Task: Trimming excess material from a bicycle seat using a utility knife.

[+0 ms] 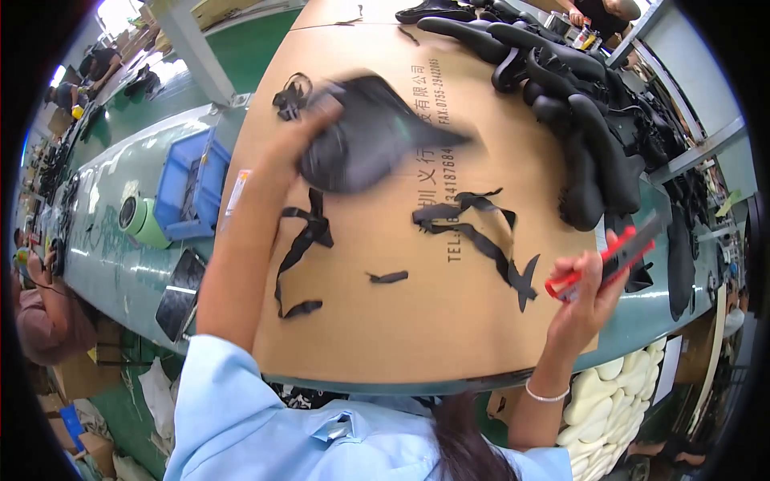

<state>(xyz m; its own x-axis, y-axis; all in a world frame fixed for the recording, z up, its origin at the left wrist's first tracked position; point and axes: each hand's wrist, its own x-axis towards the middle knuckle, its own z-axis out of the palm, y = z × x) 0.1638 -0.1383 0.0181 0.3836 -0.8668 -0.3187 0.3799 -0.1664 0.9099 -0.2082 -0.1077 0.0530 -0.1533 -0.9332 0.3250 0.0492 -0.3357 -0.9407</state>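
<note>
My left hand (pixel 314 122) is closed on the wide end of a black bicycle saddle (pixel 373 132), lifted over the cardboard. The saddle is smeared by motion, and its narrow nose points right. In my right hand (pixel 584 309) is a red utility knife (pixel 634 250), held apart from the saddle, with its dark blade end pointing up and to the right. Curled black strips lie on the cardboard: one long strip (pixel 485 240) near my right hand, another strip (pixel 301 236) by my left forearm, a short scrap (pixel 388 277) between them, and a small tangle (pixel 293 96) beyond my left hand.
A brown cardboard sheet (pixel 361 337) covers the table before me. Several black saddles (pixel 581 144) are heaped at the right. A blue crate (pixel 164 188), a green round object (pixel 144 223) and a dark tablet-like slab (pixel 178 293) sit at the left. Cream foam pieces (pixel 613 401) are piled lower right. Other people work farther off.
</note>
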